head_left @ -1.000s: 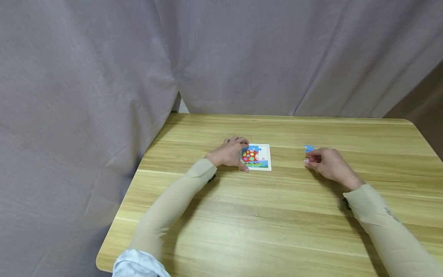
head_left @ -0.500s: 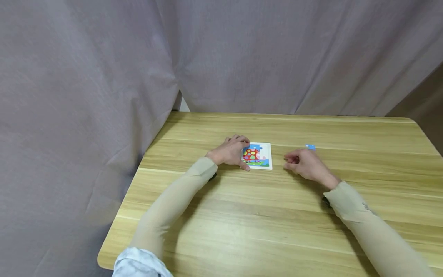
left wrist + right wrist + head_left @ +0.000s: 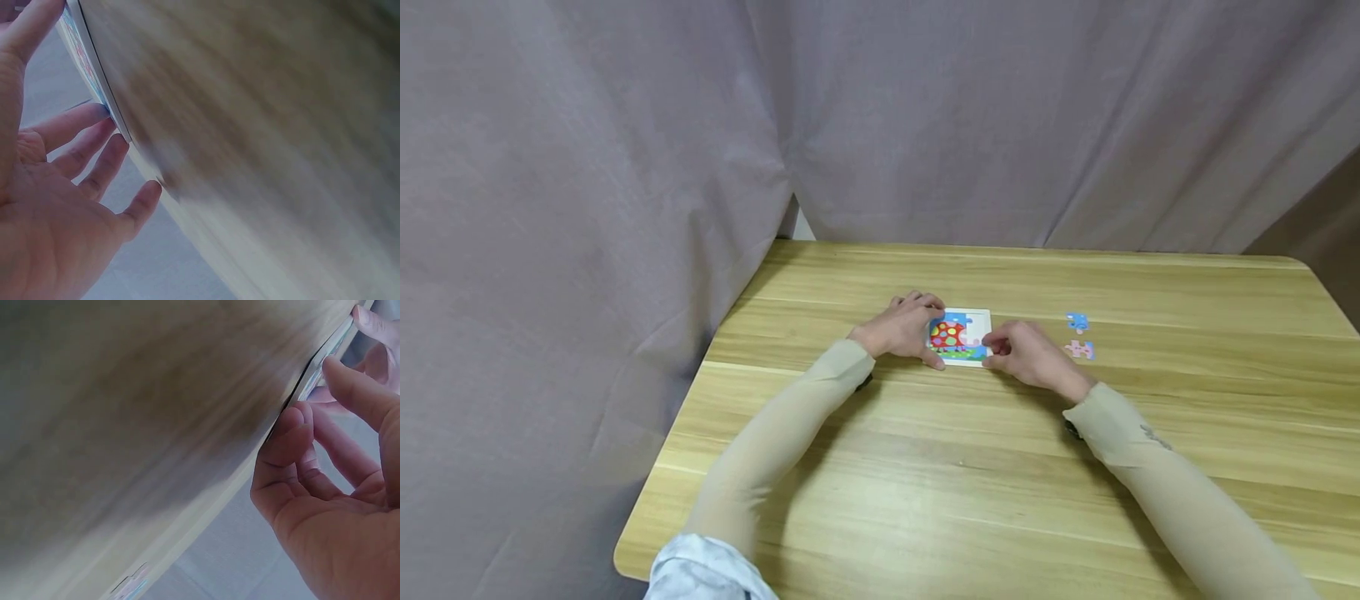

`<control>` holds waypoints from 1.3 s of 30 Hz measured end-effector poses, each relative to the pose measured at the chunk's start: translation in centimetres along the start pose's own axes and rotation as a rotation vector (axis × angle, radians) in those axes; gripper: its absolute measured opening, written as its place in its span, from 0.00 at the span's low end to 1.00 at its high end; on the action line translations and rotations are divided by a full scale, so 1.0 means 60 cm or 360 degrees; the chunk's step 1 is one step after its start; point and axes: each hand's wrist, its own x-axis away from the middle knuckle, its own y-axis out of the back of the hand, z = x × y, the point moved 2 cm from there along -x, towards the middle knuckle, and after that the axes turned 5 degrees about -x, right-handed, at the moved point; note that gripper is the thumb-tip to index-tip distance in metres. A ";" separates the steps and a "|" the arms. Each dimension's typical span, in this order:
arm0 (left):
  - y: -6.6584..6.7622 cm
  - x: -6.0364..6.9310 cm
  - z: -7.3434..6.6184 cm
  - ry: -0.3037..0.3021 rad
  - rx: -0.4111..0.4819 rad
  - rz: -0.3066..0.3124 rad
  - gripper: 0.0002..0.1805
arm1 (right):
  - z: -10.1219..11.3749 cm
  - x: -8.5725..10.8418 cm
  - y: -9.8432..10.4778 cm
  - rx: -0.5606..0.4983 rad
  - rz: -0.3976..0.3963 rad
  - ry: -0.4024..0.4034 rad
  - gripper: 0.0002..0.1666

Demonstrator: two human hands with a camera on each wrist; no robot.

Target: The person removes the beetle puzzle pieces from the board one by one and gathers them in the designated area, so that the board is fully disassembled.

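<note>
A small square jigsaw puzzle [image 3: 948, 335] in a white frame lies on the table, showing a red, spotted picture on blue and green, with a bare white patch at its upper right. My left hand [image 3: 901, 327] spans the frame's left side, thumb at the near edge and fingers at the far edge. My right hand [image 3: 1028, 354] has curled fingers and holds the frame's right edge between thumb and forefinger; no loose piece shows in it. In the right wrist view, the right hand's fingertips [image 3: 294, 422] meet the board's edge.
Two loose pieces lie to the right of the right hand: a blue piece [image 3: 1077, 322] farther back and a pink-and-blue piece [image 3: 1080, 350] nearer. Under everything is a wood-grain table [image 3: 880, 483]. A grey curtain [image 3: 925, 125] hangs behind and at the left.
My right hand has moved left from the loose pieces to the puzzle's right edge, uncovering both pieces. My left hand stays at the puzzle's left side.
</note>
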 end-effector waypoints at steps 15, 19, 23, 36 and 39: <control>0.005 0.002 -0.007 0.0027 0.0016 0.0008 0.52 | 0.001 -0.009 -0.007 0.0046 0.0032 0.0030 0.20; 0.009 0.001 -0.016 0.0058 -0.0009 -0.0029 0.43 | 0.001 -0.011 -0.006 0.0030 0.0058 -0.0004 0.19; 0.011 0.000 -0.024 0.0085 -0.0088 -0.0058 0.37 | 0.002 -0.014 -0.006 0.0008 0.0089 -0.0020 0.17; 0.006 -0.002 -0.022 0.0095 -0.0086 -0.0079 0.39 | 0.008 -0.020 -0.005 -0.0002 0.0133 -0.0083 0.18; 0.006 -0.003 -0.021 0.0077 -0.0052 -0.0091 0.39 | 0.008 -0.021 -0.005 -0.0003 0.0136 -0.0081 0.19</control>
